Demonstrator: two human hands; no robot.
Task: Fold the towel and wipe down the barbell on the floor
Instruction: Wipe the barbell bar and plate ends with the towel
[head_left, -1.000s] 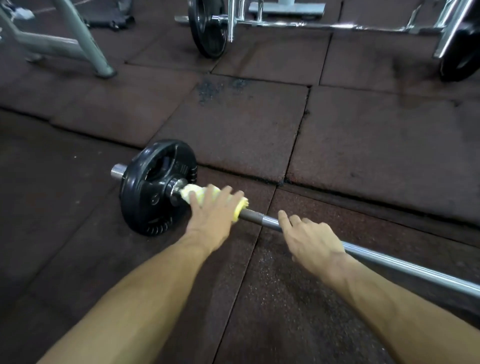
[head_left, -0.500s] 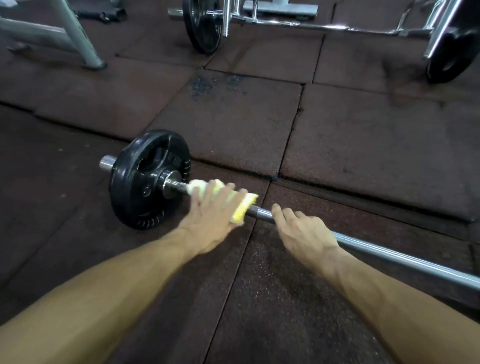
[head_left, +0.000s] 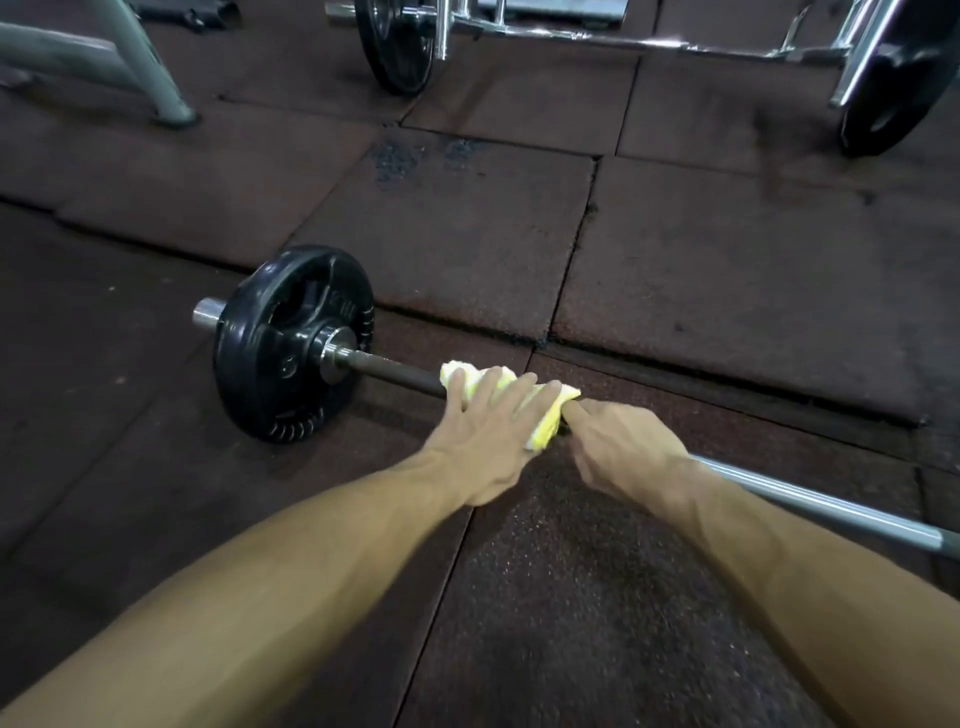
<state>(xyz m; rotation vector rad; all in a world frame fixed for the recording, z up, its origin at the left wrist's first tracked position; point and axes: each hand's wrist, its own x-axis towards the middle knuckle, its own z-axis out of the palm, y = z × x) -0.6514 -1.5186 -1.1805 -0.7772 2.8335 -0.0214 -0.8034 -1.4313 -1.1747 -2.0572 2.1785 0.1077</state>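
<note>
Out to the left of both hands, the black weight plate (head_left: 291, 343) stands on edge on the rubber floor (head_left: 727, 270) with the stub end of the barbell (head_left: 395, 371) poking out past it; a plate like that looks heavy and stiff enough to anchor the bar, so the rod should stay put under a rubbing stroke, though as a round rod on a round plate it could roll a little if pushed sideways. Between the plate and the left hand, a dark stretch of the bar runs bare. The left hand (head_left: 485, 421) lies over the bar with its fingers curled round the yellow towel (head_left: 543, 415), which is wrapped and bunched on the rod beneath the palm; the cloth is soft, light and limp, so it probably needs to be squeezed right around the metal to stay folded and keep contact, not pinched at a corner. Touching the towel's right edge, the right hand (head_left: 623, 452) sits on the bar with its fingers bent over it; whether they fully close underneath is hidden. To the right of that hand, the smooth, shiny steel runs on toward the frame edge, likely slippery where bare, and best steadied close to the cloth.
</note>
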